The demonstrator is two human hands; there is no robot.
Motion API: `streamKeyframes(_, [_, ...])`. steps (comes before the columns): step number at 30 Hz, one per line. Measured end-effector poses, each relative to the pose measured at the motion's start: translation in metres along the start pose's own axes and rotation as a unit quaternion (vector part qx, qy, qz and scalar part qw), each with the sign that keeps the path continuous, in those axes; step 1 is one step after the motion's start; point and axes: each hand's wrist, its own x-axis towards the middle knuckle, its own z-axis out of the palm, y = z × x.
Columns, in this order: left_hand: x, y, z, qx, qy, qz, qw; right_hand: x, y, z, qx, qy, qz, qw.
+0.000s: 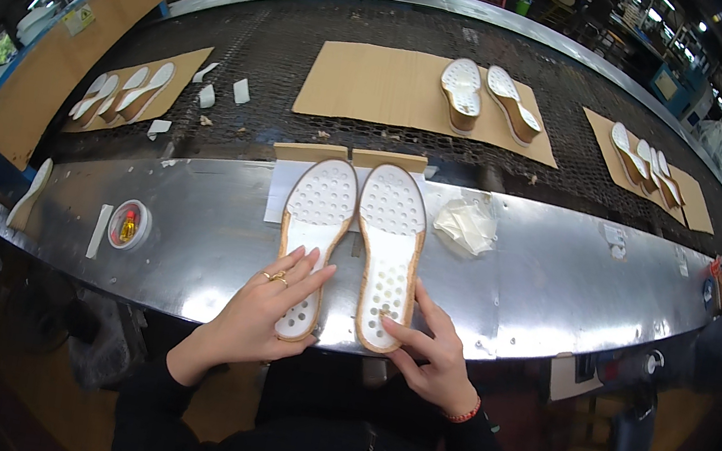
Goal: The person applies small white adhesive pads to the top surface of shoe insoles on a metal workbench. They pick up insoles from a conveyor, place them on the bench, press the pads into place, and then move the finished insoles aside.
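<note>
Two wedge shoe soles lie side by side at the metal table's near edge, with white perforated tops and tan sides. Across the heel half of the left shoe sole (323, 196) rest the fingers of my left hand (252, 317); its thumb is at the heel's edge, so the hand grips it. My right hand (439, 361) holds the heel of the right shoe sole (395, 203), thumb on top and fingers along the outer side. Their toe ends point away from me, in front of a folded cardboard strip (387, 159). The soles' undersides are hidden.
Beyond the metal table (200, 228) runs a dark mesh conveyor (249, 38) bearing cardboard sheets (364, 84) with more soles. A crumpled translucent sheet (467, 226) lies to the right. On the left are a round tub (131, 225) and a single upright sole (31, 194).
</note>
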Motion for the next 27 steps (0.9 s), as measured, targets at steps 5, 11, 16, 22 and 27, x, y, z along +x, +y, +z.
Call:
streamKeyframes(5, [0.008, -0.025, -0.020, 0.015, 0.021, 0.019, 0.999, -0.002, 0.004, -0.009, 0.058, 0.006, 0.009, 0.998])
streamKeyframes(11, [0.069, -0.158, -0.046, -0.026, 0.284, -0.132, 0.949, -0.013, 0.017, -0.019, 0.013, 0.199, 0.057, 0.978])
streamKeyframes(16, [0.113, -0.280, -0.065, 0.201, 0.237, -0.245, 0.918, -0.010, 0.026, -0.006, -0.023, 0.266, 0.107, 0.958])
streamKeyframes(22, [0.148, -0.349, -0.061, 0.277, 0.174, -0.316, 0.890, -0.003, 0.024, -0.001, -0.081, 0.277, 0.115, 0.951])
streamKeyframes(27, [0.158, -0.366, -0.061, 0.270, 0.156, -0.373, 0.874, -0.002, 0.024, -0.002, -0.088, 0.277, 0.104, 0.951])
